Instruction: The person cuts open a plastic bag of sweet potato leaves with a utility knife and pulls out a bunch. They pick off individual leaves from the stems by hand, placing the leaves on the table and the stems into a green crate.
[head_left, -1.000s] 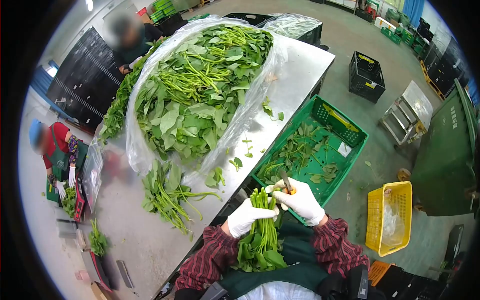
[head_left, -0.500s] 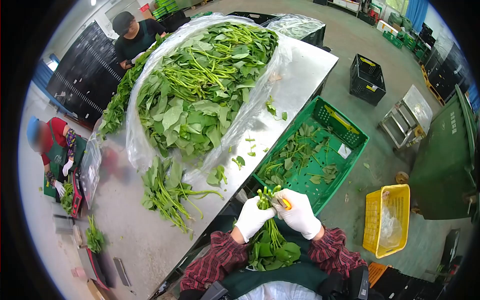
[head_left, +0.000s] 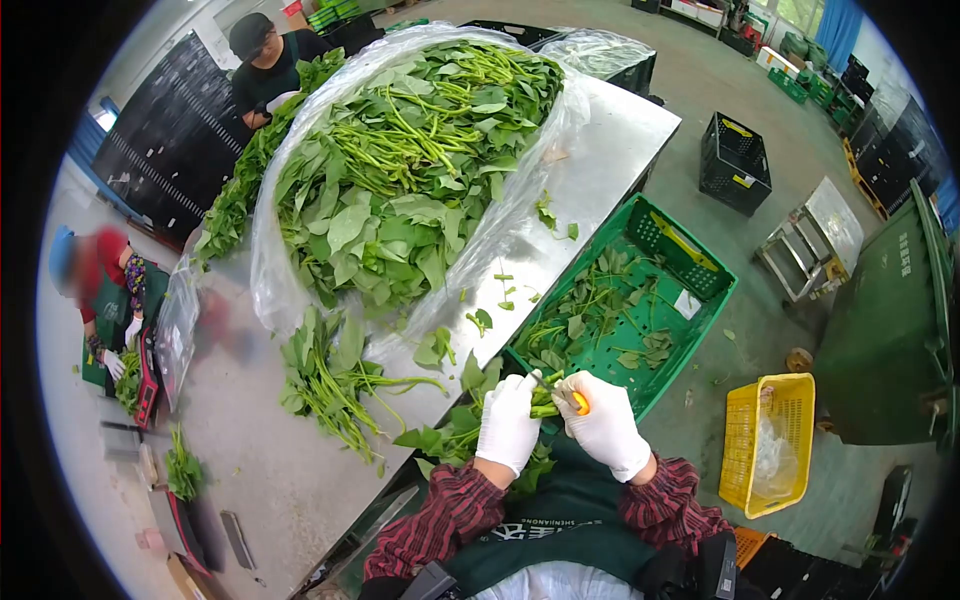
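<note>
A bunch of leafy green stems (head_left: 462,432) is gripped in my gloved left hand (head_left: 508,422), with its leaves spread to the left and its cut ends pointing right. My gloved right hand (head_left: 606,425) is closed around a small knife with an orange handle (head_left: 578,402), whose blade lies close to the stem ends. Both hands are close together in front of my apron, by the near edge of the metal table (head_left: 300,505). A loose bunch of the same greens (head_left: 335,385) lies on the table to the left.
A large heap of greens (head_left: 390,190) in clear plastic covers much of the table. At its right stands a green crate (head_left: 685,350) holding scraps. Beyond are a yellow basket (head_left: 733,440), black crate (head_left: 735,160) and green bin (head_left: 885,330). Two co-workers stand across and left.
The bunch has turned from hanging leaves-down towards me to lying sideways, leaves left and stem ends right. My left hand has rotated with it; the knife stays in my right hand.
</note>
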